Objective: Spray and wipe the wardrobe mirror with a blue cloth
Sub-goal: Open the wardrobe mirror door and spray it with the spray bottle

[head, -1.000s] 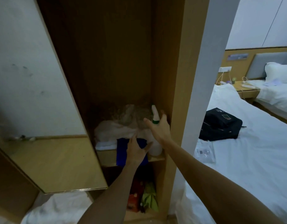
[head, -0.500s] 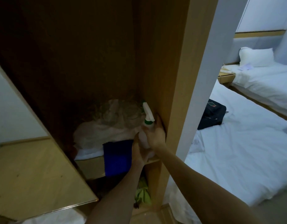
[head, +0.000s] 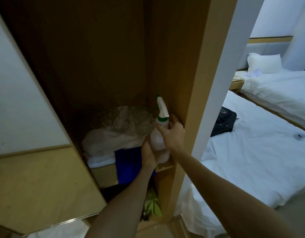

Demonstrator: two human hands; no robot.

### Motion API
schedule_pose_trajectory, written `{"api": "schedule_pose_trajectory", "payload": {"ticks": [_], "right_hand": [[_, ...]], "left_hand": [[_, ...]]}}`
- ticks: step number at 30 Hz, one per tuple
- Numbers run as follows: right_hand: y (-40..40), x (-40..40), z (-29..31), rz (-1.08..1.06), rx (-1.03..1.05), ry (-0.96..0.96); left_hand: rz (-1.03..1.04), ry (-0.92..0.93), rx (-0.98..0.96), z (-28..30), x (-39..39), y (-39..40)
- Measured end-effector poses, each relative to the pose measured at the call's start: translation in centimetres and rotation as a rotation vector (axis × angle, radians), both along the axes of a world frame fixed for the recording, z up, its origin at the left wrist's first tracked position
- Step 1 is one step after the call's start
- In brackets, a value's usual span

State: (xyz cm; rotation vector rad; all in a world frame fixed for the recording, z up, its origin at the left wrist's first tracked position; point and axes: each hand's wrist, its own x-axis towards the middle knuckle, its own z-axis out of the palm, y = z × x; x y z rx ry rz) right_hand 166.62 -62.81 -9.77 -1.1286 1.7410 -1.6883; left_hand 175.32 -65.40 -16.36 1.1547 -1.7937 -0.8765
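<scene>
My right hand (head: 172, 133) wrapped round spray bottle (head: 159, 133) on wardrobe shelf (head: 105, 174), my left hand (head: 149, 157) against bottle base, grip unclear, blue cloth (head: 128, 164) just left, its edge behind my wrist, mirror (head: 28, 126) at left

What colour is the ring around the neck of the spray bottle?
Green. The collar on the spray bottle shows in the head view, under its white nozzle.

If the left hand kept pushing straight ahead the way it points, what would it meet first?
The left hand already touches the spray bottle base; beyond it probably the white bag pile, though depth is unclear.
</scene>
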Motion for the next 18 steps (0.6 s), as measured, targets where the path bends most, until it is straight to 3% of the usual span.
{"api": "schedule_pose_trajectory", "payload": {"ticks": [3, 5, 8, 10, 18], "right_hand": [[1.2, 0.4, 3.1, 0.011, -0.018, 0.099], [2.1, 0.8, 4.8, 0.045, -0.011, 0.158], [3.7, 2.1, 7.0, 0.075, -0.035, 0.193], [5.0, 3.2, 8.4, 0.063, -0.064, 0.206], [12.6, 9.4, 12.8, -0.141, -0.209, 0.224]], "left_hand": [[-0.068, 0.295, 0.198, 1.9, 0.9, 0.6], [-0.15, 0.205, 0.202, 3.1, 1.9, 2.0], [-0.206, 0.221, 0.291, 5.4, 2.9, 4.5], [-0.236, 0.108, 0.277, 6.5, 4.0, 6.2], [-0.261, -0.033, 0.186, 10.1, 9.6, 13.2]]}}
